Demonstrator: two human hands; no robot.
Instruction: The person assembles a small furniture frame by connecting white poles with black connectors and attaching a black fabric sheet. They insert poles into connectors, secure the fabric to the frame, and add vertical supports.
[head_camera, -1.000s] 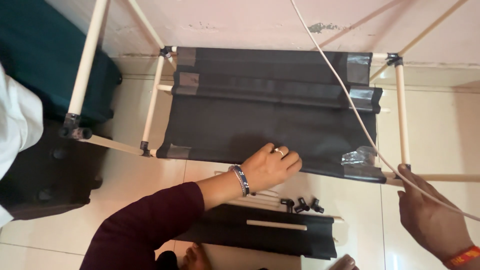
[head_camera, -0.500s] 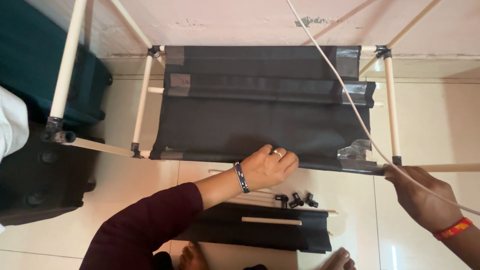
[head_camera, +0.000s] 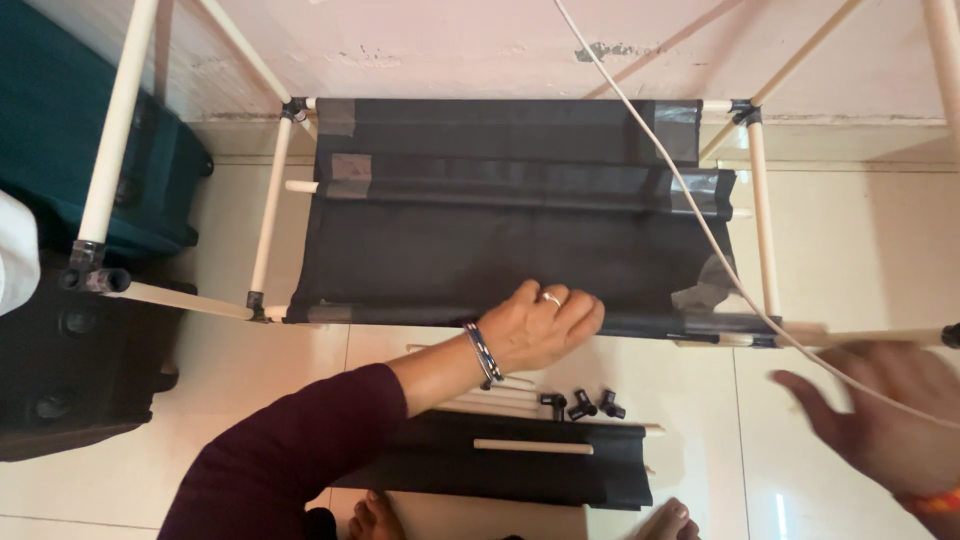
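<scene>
A black fabric shelf (head_camera: 500, 240) hangs in a frame of white tubes (head_camera: 268, 210) joined by black corner connectors. My left hand (head_camera: 540, 325), in a maroon sleeve with a bracelet and a ring, has its fingers curled over the shelf's front edge. My right hand (head_camera: 880, 420) is blurred at the lower right with its fingers spread and nothing in it. It sits just below a horizontal white tube (head_camera: 870, 338) that sticks out from the shelf's front right corner.
A white cable (head_camera: 690, 210) crosses the shelf diagonally to the right. On the tiled floor lie three small black connectors (head_camera: 580, 404) and a folded black fabric (head_camera: 480, 478) with a white rod (head_camera: 532, 447). A teal suitcase (head_camera: 60, 120) and a black case (head_camera: 60, 380) stand at left.
My right hand has come off the horizontal tube, dropped below it and spread its fingers. My left hand stays on the shelf's front edge.
</scene>
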